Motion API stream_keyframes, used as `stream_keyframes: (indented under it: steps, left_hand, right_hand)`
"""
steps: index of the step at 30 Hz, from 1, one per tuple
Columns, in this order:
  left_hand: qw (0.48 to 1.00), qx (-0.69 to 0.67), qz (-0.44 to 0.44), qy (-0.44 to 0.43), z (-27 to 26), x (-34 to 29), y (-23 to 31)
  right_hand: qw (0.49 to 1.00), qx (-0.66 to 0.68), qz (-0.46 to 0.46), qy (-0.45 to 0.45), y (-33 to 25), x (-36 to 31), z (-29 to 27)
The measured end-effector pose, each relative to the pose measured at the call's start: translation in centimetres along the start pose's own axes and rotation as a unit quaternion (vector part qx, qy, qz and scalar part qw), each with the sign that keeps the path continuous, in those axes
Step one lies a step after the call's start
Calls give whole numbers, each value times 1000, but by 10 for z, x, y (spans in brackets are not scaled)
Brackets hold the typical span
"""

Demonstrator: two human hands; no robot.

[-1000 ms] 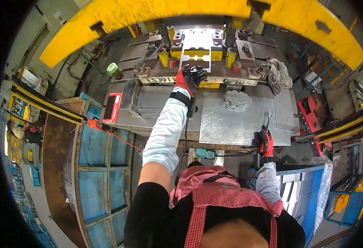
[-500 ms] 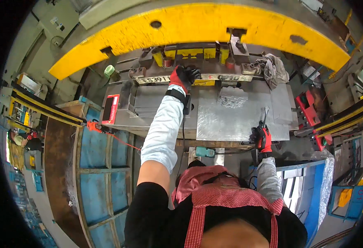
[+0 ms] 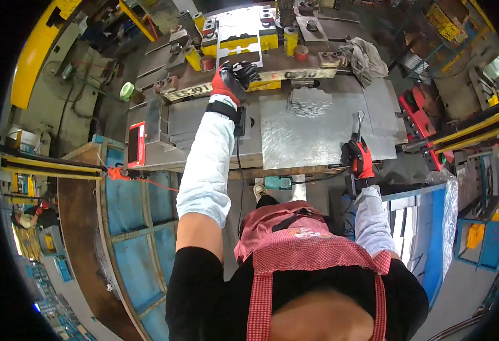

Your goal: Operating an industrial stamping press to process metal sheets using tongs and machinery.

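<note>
My left hand [image 3: 235, 81], in a red and black glove, is at the front edge of the die [image 3: 269, 75]. Its fingers are curled beside the near edge of a pale cut-out metal sheet [image 3: 239, 45]; whether they grip it is hidden. Lower right, my gloved right hand [image 3: 357, 157] is closed around a metal hand tool [image 3: 360, 122] with a hooked tip, over the edge of a flat steel plate [image 3: 300, 142]. On that plate lies a stack of small notched metal pieces [image 3: 309, 102].
A grey rag [image 3: 364, 59] lies right of the die. Yellow posts [image 3: 290, 41] rise from it. At left are a red-framed dark panel [image 3: 136, 143] and a blue-panelled frame [image 3: 129, 210]. A red control box [image 3: 417, 111] stands at right. A yellow press beam [image 3: 36, 57] shows upper left.
The yellow beam has moved up from over the die, uncovering the pale sheet. The view has shifted, so the bench sits higher. Both hands keep about the same places on the bench.
</note>
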State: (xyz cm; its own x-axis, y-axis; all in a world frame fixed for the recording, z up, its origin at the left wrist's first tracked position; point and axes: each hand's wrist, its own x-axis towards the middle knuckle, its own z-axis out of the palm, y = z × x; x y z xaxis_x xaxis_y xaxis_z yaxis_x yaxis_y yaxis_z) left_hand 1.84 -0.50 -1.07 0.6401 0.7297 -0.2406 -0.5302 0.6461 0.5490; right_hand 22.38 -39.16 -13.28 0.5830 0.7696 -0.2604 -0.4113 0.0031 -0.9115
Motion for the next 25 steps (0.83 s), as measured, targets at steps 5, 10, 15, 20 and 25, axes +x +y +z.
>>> stream_keyframes:
  steps: [5,10,15,20,25]
  left_hand:
    - [979,-56,-2,-198,-24,4,7]
    - [996,-24,-7,-84,-2,-8,0]
    - [995,-27,-42,-86,-4,-14,9]
    - [992,12,-59,-114,8,-14,4]
    - [990,47,35,-130,-29,-5,7]
  right_hand:
    - [991,-93,-94,11,-58,-3,76]
    - [956,-176,-196,-126,-130,64,181]
    - [939,-103,-109,-310,-174,172,289]
    - [861,-255,-257,-356,-178,234,298]
    - [965,-57,-143,-212,-162,123,264]
